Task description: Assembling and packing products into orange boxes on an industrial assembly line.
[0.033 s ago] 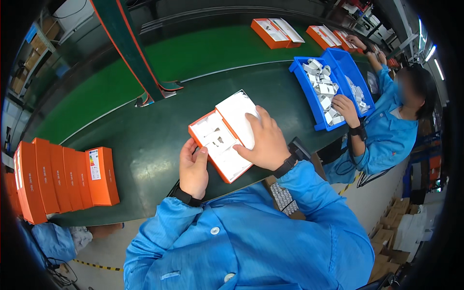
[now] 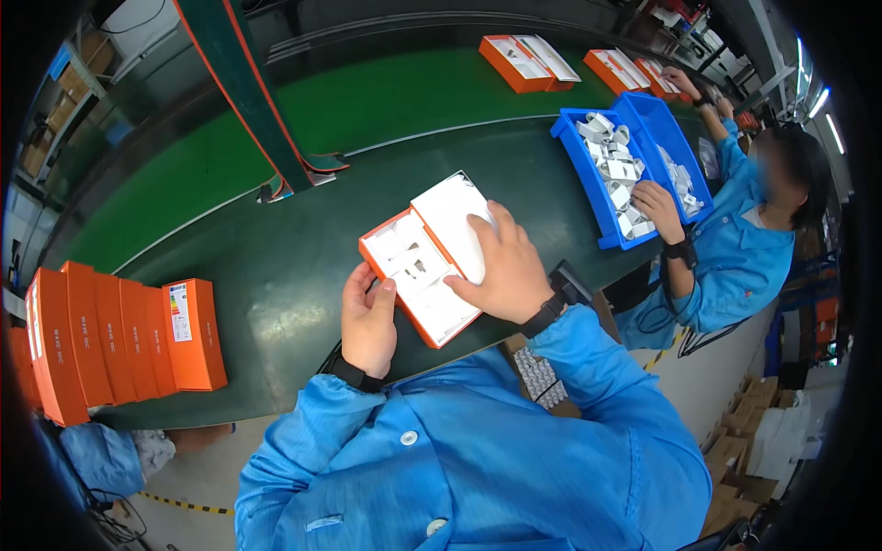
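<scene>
While the open orange box (image 2: 418,275) lies flat on the dark table (image 2: 276,275) near its front edge, the left hand (image 2: 367,323) curls against the box's near corner to steady it. The right hand (image 2: 501,266) presses spread on the white lid panel (image 2: 450,220), flattening it. Closed orange boxes (image 2: 119,340) stand stacked well apart, left.

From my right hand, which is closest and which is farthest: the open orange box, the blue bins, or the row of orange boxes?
Measured from the right hand in the head view:
1. Open orange box, right under the hand, touching it.
2. Blue bins, up and to the right, by a co-worker.
3. Row of orange boxes, far left at the table's edge.
</scene>
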The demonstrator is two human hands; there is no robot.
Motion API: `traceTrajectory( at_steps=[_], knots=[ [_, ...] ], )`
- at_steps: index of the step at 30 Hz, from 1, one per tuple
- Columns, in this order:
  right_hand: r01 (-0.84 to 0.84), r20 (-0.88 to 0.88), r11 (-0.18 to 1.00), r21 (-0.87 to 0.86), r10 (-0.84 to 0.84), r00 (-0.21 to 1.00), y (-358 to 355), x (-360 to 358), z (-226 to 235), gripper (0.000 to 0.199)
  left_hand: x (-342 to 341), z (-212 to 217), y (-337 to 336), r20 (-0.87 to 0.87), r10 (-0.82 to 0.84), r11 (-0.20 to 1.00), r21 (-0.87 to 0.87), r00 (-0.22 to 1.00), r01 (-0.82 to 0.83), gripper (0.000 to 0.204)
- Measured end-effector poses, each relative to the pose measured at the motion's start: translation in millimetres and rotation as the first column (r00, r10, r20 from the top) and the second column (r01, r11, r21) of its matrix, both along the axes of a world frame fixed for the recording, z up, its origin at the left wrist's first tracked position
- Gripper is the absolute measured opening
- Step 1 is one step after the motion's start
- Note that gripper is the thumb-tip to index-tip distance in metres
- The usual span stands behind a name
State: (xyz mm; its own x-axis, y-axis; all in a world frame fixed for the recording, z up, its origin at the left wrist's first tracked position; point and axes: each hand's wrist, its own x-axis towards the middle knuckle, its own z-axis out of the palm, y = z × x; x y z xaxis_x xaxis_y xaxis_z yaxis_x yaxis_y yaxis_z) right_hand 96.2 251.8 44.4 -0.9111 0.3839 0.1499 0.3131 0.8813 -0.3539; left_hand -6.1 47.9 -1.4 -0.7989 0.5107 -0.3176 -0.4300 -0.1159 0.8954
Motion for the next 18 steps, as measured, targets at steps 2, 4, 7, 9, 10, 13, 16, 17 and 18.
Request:
traceTrajectory(
  at_steps=[2,4,7,9,10,13,16,17,18],
  knots=[
    [0.005,0.029,1.0,-0.017,-0.005,1.0,3.5,-3.3,4.4,0.085,-4.2,-3.7,-1.3,-0.024,-0.018,1.0,0.013,1.0,0.018,0.054],
    [-0.01,-0.008,0.997,-0.076,0.009,1.0,10.3,-8.3,3.3,0.086,-6.1,-6.1,-9.2,-0.153,-0.061,0.996,-0.067,0.986,0.052,0.055],
    [-0.048,-0.081,0.985,-0.164,0.035,0.996,29.8,-22.3,4.0,0.085,-4.9,-23.0,-45.4,-0.326,-0.168,0.97,-0.221,0.93,0.098,0.05],
    [-0.033,-0.144,0.992,-0.125,0.014,0.99,45.1,-40.6,9.5,0.085,-2.2,-8.7,-70.8,-0.618,-0.254,0.926,-0.377,0.744,0.004,0.045],
    [-0.014,-0.192,0.995,-0.1,-0.006,0.981,52.0,-51.8,12.7,0.085,-0.6,-7.1,-87.2,-0.675,-0.303,0.898,-0.439,0.673,-0.036,0.044],
    [0.019,-0.273,1.0,-0.017,-0.023,0.962,81.3,-100.5,25.0,0.083,4.6,-10.1,-134.5,-0.761,-0.418,0.794,-0.571,0.496,-0.207,0.045],
    [0.048,-0.318,0.999,0.023,-0.038,0.947,114.2,-167.2,23.2,0.083,9.9,-19.1,-166.1,-0.741,-0.475,0.677,-0.652,0.474,-0.341,0.044],
    [0.063,-0.322,0.998,0.031,-0.049,0.945,122.6,-190.3,20.7,0.084,10.2,-21.8,-171.9,-0.746,-0.479,0.649,-0.656,0.463,-0.385,0.044],
    [0.089,-0.298,0.995,0.034,-0.075,0.952,130.1,-211.8,19.0,0.085,8.8,-26.2,-173.4,-0.756,-0.469,0.644,-0.647,0.457,-0.408,0.044]
  ],
)
